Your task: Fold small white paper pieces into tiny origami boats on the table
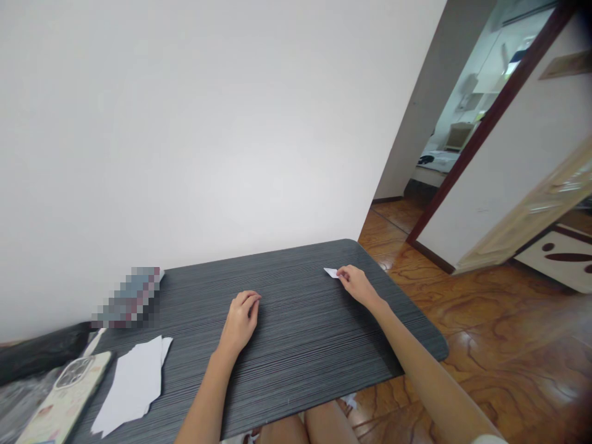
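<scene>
My right hand (358,285) is at the far right part of the dark grey table (287,345), its fingers pinching the edge of a small folded piece of white paper (330,272). The paper lies low, at or just above the tabletop. My left hand (240,317) rests near the middle of the table with its fingers curled towards the thumb. No object shows at its fingertips, and the palm is hidden. To its left lies a loose stack of white paper sheets (134,382), not touched by either hand.
A phone in a patterned case (65,401) lies at the lower left beside a black object (44,351) and clear plastic. A pixelated item (127,299) stands by the white wall (208,123). Right of the table are a wood-patterned floor (462,308) and a doorway.
</scene>
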Available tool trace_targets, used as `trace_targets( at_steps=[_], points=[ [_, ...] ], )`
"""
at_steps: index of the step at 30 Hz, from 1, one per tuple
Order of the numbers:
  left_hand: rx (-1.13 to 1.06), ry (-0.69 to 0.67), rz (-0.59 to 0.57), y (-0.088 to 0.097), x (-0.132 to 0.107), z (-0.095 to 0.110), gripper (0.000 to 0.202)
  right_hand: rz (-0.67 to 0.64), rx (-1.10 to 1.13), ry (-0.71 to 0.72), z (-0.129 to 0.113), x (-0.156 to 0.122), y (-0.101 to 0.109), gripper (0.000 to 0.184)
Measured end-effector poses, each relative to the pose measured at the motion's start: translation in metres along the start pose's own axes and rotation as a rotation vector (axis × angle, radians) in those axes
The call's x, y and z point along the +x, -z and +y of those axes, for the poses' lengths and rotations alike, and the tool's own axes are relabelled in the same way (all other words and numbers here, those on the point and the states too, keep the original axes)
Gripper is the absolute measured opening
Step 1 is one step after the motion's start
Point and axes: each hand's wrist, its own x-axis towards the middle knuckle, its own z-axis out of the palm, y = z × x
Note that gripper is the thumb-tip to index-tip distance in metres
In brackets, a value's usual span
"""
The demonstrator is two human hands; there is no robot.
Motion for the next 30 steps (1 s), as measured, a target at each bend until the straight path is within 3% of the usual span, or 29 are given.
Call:
trace_targets(
  at_steps=[10, 13, 15, 20, 23, 26, 30],
  points=[
    [-0.019, 0.014, 0.003, 0.001, 0.001, 0.002, 0.018, -0.062, 0.238, 0.052, -0.042, -0.014, -0.018, 0.013],
    [0.015, 0.041, 0.025, 0.018, 0.004, 0.006, 0.019, -0.058, 0.251, 0.046, -0.045, -0.017, -0.019, 0.013],
    [0.069, 0.080, 0.071, 0.041, 0.000, 0.008, 0.018, -0.066, 0.256, 0.055, -0.045, -0.019, -0.019, 0.013],
    [0.177, 0.324, 0.311, 0.115, -0.048, 0.006, 0.019, -0.085, 0.257, 0.068, -0.043, -0.024, -0.024, 0.015],
    [0.311, 0.522, 0.379, 0.141, -0.094, -0.006, 0.022, -0.099, 0.279, 0.100, -0.042, -0.026, -0.030, 0.017],
    [0.467, 0.666, 0.328, 0.144, -0.129, -0.018, 0.027, -0.098, 0.267, 0.134, -0.043, -0.028, -0.032, 0.021],
    [0.642, 0.704, 0.113, 0.128, -0.144, -0.024, 0.048, 0.021, 0.240, 0.139, -0.050, -0.031, -0.022, 0.024]
  ],
)
